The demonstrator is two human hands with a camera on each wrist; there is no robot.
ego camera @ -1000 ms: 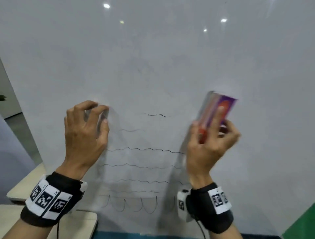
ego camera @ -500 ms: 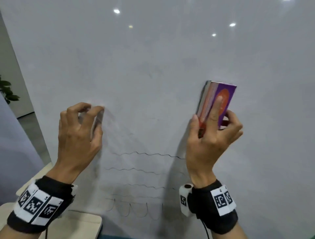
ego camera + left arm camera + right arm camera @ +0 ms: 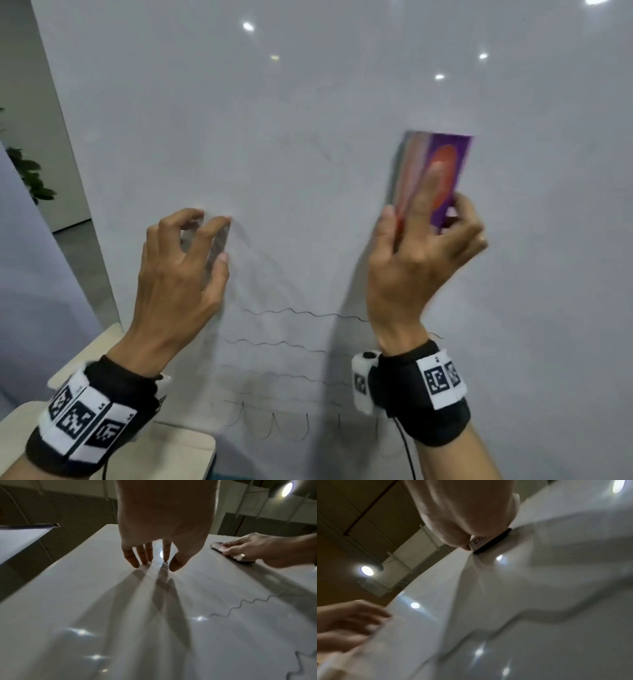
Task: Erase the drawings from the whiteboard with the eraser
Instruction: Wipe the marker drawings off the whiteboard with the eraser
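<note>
The whiteboard [image 3: 308,102] stands upright in front of me. Thin black wavy lines [image 3: 294,312] and a row of U-shaped strokes [image 3: 274,428] mark its lower middle. My right hand [image 3: 421,219] grips the purple and orange eraser [image 3: 457,154] flat against the board, above the right end of the wavy lines, blurred by motion. The right wrist view shows the eraser's [image 3: 489,542] dark felt on the surface. My left hand [image 3: 205,236] holds nothing and rests arched fingertips [image 3: 150,561] on the board, left of the drawings.
The board's left edge [image 3: 68,171] is close to my left hand. Pale wooden tabletops [image 3: 181,452] sit low at the left, below the board. A leafy plant [image 3: 30,174] and a grey panel [image 3: 34,291] are beyond that edge.
The short dark strokes above the top wavy line are gone. My right hand has slid the eraser upward on the board. The left hand has kept its place.
</note>
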